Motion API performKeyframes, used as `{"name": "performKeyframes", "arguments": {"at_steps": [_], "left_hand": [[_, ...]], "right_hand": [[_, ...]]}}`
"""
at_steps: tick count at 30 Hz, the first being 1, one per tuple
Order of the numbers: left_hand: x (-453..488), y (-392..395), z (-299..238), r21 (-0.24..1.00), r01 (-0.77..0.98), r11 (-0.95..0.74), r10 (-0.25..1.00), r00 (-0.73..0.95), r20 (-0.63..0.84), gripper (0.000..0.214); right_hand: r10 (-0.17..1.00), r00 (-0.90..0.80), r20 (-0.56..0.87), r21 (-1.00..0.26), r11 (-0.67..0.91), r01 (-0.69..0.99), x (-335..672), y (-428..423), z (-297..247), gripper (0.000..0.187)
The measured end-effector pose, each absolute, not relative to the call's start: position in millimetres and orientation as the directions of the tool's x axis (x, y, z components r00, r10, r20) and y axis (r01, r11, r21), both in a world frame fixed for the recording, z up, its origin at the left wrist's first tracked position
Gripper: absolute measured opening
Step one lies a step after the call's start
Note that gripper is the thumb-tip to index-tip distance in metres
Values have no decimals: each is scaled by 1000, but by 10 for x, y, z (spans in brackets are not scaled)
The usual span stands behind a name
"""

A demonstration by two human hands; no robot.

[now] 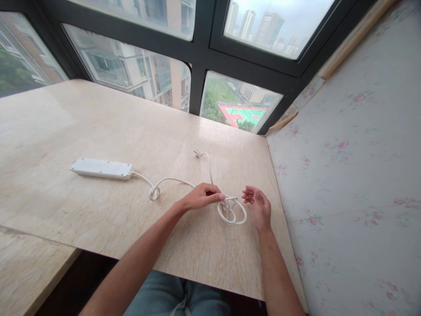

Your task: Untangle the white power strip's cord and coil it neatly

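Note:
My left hand [206, 195] pinches a white power cord [241, 219] between thumb and fingers. Below and to the right of those fingertips the cord hangs or lies in loose, tangled loops. Just right of the loops, my right hand [258, 204] is held apart from the cord, its fingers curved and parted with nothing in them. The cord runs left through a small knot-like loop [154, 192] to a white power strip [101, 168], which rests with its screwed underside up. At the cord's other end, the plug [198, 153] lies beyond my left hand.
A beige marble-patterned counter [115, 131] carries everything. Dark-framed windows [197, 57] rise along its far edge. A flower-papered wall [345, 197] bounds the right side. The counter's front edge is close to my lap [177, 294], with a lower ledge [29, 263] at left.

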State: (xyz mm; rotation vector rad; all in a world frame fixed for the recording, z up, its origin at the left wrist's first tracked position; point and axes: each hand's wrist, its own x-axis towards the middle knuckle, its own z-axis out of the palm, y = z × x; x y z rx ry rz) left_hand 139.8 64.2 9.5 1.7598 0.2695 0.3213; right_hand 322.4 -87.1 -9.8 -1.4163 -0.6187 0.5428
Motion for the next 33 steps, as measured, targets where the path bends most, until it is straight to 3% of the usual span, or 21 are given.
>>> {"name": "performKeyframes", "arguments": {"at_steps": [5, 9, 10, 12, 15, 17, 19, 23, 26, 30, 33], "left_hand": [[1332, 698, 196, 992, -94, -81, 265, 958, 112, 24], [1338, 691, 175, 992, -128, 5, 247, 961, 123, 28], [1348, 683, 161, 991, -131, 18, 256, 959, 122, 29], [1371, 662, 129, 989, -138, 45, 279, 953, 120, 31], [1404, 639, 76, 979, -161, 128, 287, 950, 119, 35], [1420, 637, 38, 968, -175, 179, 306, 945, 115, 39], [1433, 644, 5, 963, -195, 187, 372, 921, 115, 44], [1448, 659, -15, 973, -222, 68, 557, 817, 148, 43], [1450, 663, 3, 963, -205, -174, 638, 722, 269, 28], [1435, 704, -4, 834, -142, -533, 623, 601, 501, 11], [1419, 753, -38, 771, -98, -629, 613, 546, 571, 16]], "right_hand": [[449, 845, 289, -949, 247, 193, 3031, -1087, -3, 24], [365, 795, 485, -872, 137, 469, 2634, -1458, 14, 11], [425, 743, 517, -843, 106, 527, 2524, -1537, 16, 14], [577, 690, 437, -842, -6, 539, 2329, -1626, 22, 31], [719, 680, 147, -864, -242, 442, 2169, -1568, 29, 61], [725, 687, 46, -851, -332, 407, 2158, -1464, 32, 59], [711, 702, 47, -852, -339, 400, 2187, -1375, 42, 43], [717, 695, 56, -918, -237, 319, 2236, -1335, 91, 31], [685, 726, -60, -955, -251, 158, 2246, -1384, 131, 36], [606, 761, -233, -959, -272, -77, 2331, -1466, 166, 37], [596, 777, -200, -974, -210, -90, 2465, -1539, 187, 34]]}}
